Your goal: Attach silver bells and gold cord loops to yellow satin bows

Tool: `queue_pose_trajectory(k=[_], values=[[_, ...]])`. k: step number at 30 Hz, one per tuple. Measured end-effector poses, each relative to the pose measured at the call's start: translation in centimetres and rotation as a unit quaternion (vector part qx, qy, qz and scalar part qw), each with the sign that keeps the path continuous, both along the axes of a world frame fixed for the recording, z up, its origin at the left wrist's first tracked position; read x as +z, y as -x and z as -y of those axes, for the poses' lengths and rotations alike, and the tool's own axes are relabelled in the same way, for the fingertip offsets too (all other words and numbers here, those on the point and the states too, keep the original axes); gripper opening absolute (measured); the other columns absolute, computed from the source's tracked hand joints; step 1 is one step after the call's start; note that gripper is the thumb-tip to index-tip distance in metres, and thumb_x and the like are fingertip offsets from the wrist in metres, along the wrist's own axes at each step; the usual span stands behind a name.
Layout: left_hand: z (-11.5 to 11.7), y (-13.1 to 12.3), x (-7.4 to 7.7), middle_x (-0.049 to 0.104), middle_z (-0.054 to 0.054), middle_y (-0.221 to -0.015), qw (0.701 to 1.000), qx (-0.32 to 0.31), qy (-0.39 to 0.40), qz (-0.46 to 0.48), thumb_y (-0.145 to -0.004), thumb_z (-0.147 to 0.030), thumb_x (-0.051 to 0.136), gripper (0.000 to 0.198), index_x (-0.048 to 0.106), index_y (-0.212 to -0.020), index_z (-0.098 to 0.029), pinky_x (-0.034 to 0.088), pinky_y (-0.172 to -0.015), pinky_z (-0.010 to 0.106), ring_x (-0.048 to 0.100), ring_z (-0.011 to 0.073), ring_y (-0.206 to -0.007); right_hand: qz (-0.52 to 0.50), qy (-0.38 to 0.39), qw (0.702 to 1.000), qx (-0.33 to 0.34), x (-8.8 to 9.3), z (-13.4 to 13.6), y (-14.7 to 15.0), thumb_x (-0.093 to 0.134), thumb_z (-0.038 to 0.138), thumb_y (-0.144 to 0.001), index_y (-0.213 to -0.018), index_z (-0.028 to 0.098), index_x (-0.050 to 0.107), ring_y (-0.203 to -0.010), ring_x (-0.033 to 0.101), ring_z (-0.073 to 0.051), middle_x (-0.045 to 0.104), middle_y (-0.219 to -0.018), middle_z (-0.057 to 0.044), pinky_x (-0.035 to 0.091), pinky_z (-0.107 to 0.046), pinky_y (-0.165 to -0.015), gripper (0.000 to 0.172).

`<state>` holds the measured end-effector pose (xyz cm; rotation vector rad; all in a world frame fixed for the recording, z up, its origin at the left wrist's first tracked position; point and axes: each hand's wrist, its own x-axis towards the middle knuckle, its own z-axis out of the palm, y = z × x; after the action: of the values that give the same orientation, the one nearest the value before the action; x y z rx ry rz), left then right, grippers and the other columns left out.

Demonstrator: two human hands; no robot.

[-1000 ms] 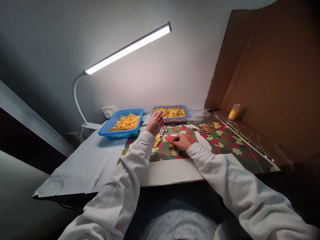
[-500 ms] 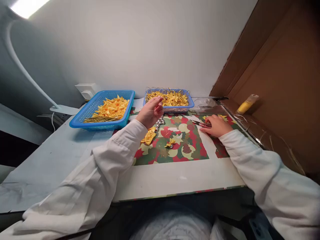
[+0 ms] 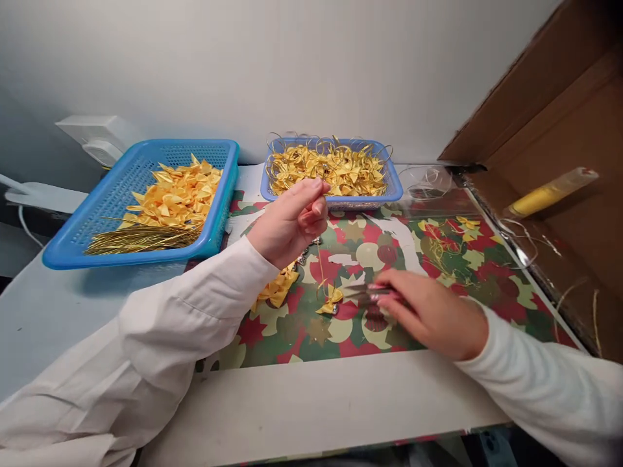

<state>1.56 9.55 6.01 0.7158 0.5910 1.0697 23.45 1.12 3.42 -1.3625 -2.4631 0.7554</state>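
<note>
My left hand (image 3: 291, 222) is raised over the patterned mat (image 3: 452, 272), fingers pinched on a thin gold cord (image 3: 320, 259) that runs down to a small yellow bow (image 3: 331, 299) lying on the mat. My right hand (image 3: 428, 312), blurred by motion, is closed on a pair of scissors (image 3: 363, 293) whose tip points at the bow. A few more yellow bows (image 3: 276, 288) and small silver bits lie just under my left wrist.
A blue basket (image 3: 97, 220) of yellow folded ribbons and gold cords stands at the back left. A smaller blue basket (image 3: 394, 188) of looped bows is at the back middle. Cardboard wall (image 3: 559, 110) and a yellow glue tube (image 3: 545, 194) are on the right.
My right hand picked up the scissors at the right of the mat and brought them left to the bow. The camera tilted down and closer. My left hand kept its pinch.
</note>
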Motion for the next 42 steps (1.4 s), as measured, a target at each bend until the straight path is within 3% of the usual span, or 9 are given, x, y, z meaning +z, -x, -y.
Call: queue_pose_trajectory(k=[5, 16, 31, 38, 42], values=[[-0.5, -0.1, -0.3, 0.043, -0.007, -0.047, 1.000, -0.002, 0.017, 0.003, -0.085, -0.021, 0.054, 0.018, 0.059, -0.070, -0.014, 0.027, -0.038, 0.013, 0.036, 0.0029, -0.040, 0.052, -0.074, 0.995, 0.049, -1.0, 0.1, 2.2, 0.039, 0.021, -0.090, -0.087, 0.015, 0.054, -0.069, 0.054, -0.020, 0.060, -0.076, -0.006, 0.040, -0.031, -0.062, 0.016], [-0.3, -0.4, -0.3, 0.043, -0.006, -0.048, 0.999, -0.004, 0.032, 0.001, -0.086, -0.021, 0.054, 0.019, 0.059, -0.068, -0.014, 0.030, -0.039, 0.012, 0.037, 0.0022, -0.040, 0.103, -0.162, 0.978, 0.079, -1.8, -0.3, 2.8, 0.040, 0.024, -0.090, -0.081, 0.017, 0.054, -0.062, 0.049, -0.018, 0.056, -0.069, -0.004, 0.034, -0.030, -0.059, 0.018], [-0.3, -0.6, -0.5, 0.042, -0.006, -0.050, 0.999, -0.005, 0.032, -0.011, -0.085, -0.021, 0.054, 0.018, 0.059, -0.069, -0.015, 0.028, -0.040, 0.013, 0.034, 0.0024, -0.041, 0.117, -0.183, 0.971, 0.098, -1.1, -0.6, 3.5, 0.039, 0.020, -0.089, -0.072, 0.018, 0.053, -0.058, 0.046, -0.018, 0.054, -0.062, -0.002, 0.030, -0.030, -0.057, 0.022], [-0.7, 0.2, 0.5, 0.039, -0.006, -0.049, 0.999, 0.037, 0.030, -0.025, -0.088, -0.021, 0.049, 0.024, 0.058, -0.067, -0.015, 0.029, -0.039, 0.014, 0.035, 0.0028, -0.040, 0.075, -0.117, 0.989, 0.049, -0.5, -1.5, 0.4, 0.043, 0.026, -0.090, -0.092, 0.016, 0.056, -0.067, 0.054, -0.019, 0.063, -0.079, -0.005, 0.035, -0.031, -0.063, 0.017], [-1.2, 1.1, 0.0, 0.050, -0.003, -0.055, 0.992, 0.065, -0.033, -0.105, -0.082, -0.020, 0.056, 0.017, 0.058, -0.066, -0.016, 0.036, -0.046, 0.016, 0.045, 0.0051, -0.048, 0.144, -0.183, 0.971, -0.045, -2.0, -2.7, -2.1, 0.045, 0.031, -0.090, -0.095, 0.017, 0.058, -0.081, 0.056, -0.024, 0.065, -0.088, -0.008, 0.037, -0.034, -0.071, 0.020]])
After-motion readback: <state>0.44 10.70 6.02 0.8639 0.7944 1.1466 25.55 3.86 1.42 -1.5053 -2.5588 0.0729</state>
